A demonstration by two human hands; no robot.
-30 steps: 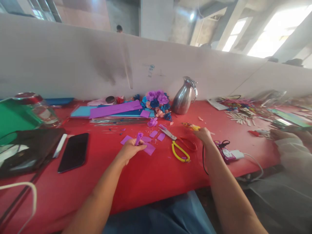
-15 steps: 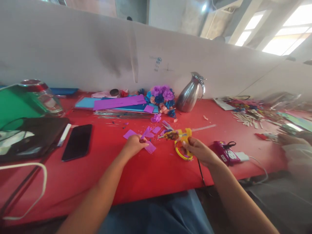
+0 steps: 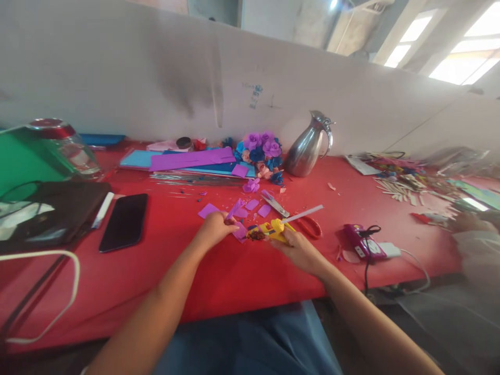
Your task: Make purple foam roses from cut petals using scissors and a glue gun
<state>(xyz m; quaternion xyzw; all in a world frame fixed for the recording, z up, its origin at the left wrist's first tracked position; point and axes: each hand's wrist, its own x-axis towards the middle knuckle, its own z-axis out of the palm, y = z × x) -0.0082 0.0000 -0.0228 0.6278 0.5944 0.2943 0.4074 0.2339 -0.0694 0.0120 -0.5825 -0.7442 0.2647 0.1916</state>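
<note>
My left hand [image 3: 214, 229] is closed on a curled piece of purple paper [image 3: 236, 207], held upright just over the red table. A yellow hot glue gun [image 3: 276, 227] with a white glue stick [image 3: 303, 214] in its back is gripped in my right hand [image 3: 301, 251]. Its brown-stained nozzle points left, close to my left fingers. Flat purple paper squares [image 3: 208, 210] lie around my left hand. Scissors with red handles [image 3: 310, 227] rest behind the glue gun, their blades toward the paper pieces. A single purple paper flower [image 3: 251, 185] lies farther back.
Paper flowers [image 3: 262, 148] are bunched at the back beside a steel jug [image 3: 308, 146]. Purple strips [image 3: 191, 159] lie on blue sheets. A phone [image 3: 124, 222] is on the left; a magenta power strip [image 3: 363, 241] on the right. Another person's sleeve [image 3: 478, 255] shows at far right.
My right hand has brought the glue gun left and slightly lower, its nozzle now near my left hand. The scissors' red handles have come into view. My left hand stays nearly in place.
</note>
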